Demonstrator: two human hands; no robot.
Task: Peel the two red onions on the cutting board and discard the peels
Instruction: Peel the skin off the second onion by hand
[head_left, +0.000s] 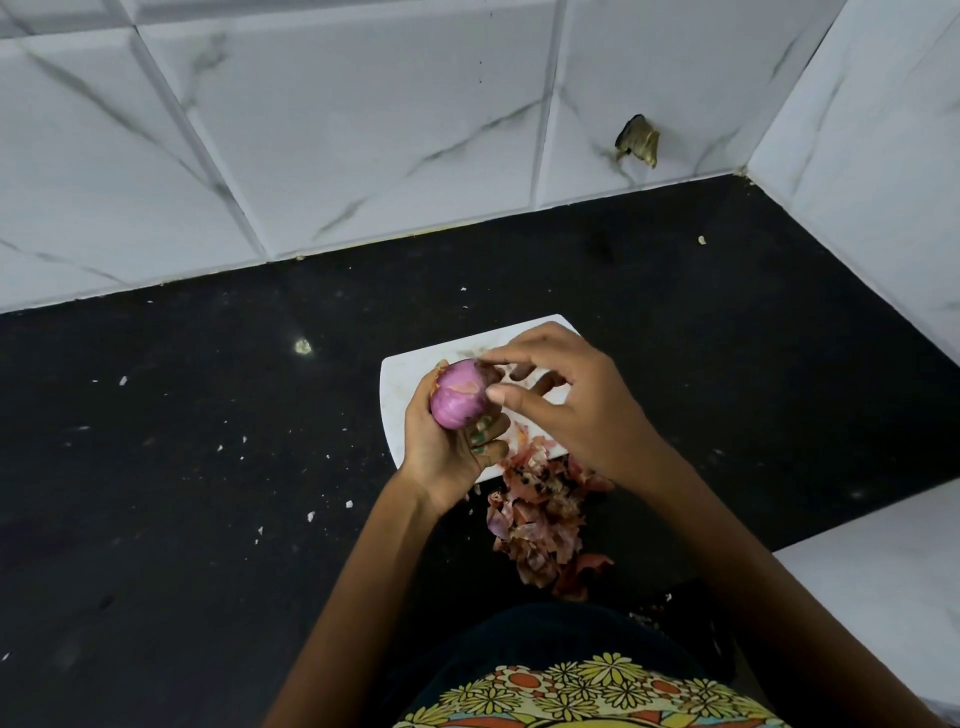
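My left hand (447, 452) grips a mostly peeled purple-pink red onion (460, 394) above the left part of the white cutting board (402, 374). A few scraps of thin skin still cling to the onion. My right hand (566, 400) hovers at the onion's top right, its thumb and forefinger touching the top end where some skin remains. A heap of reddish-brown onion peels (540, 514) lies on the black counter at the board's near edge. A second onion is not visible; my right hand hides much of the board.
The black counter (208, 467) is flecked with small white and peel crumbs. Marble-look tiled walls close the back and right sides. A white ledge (883, 597) juts in at the lower right. A chipped hole (638, 140) marks the back wall.
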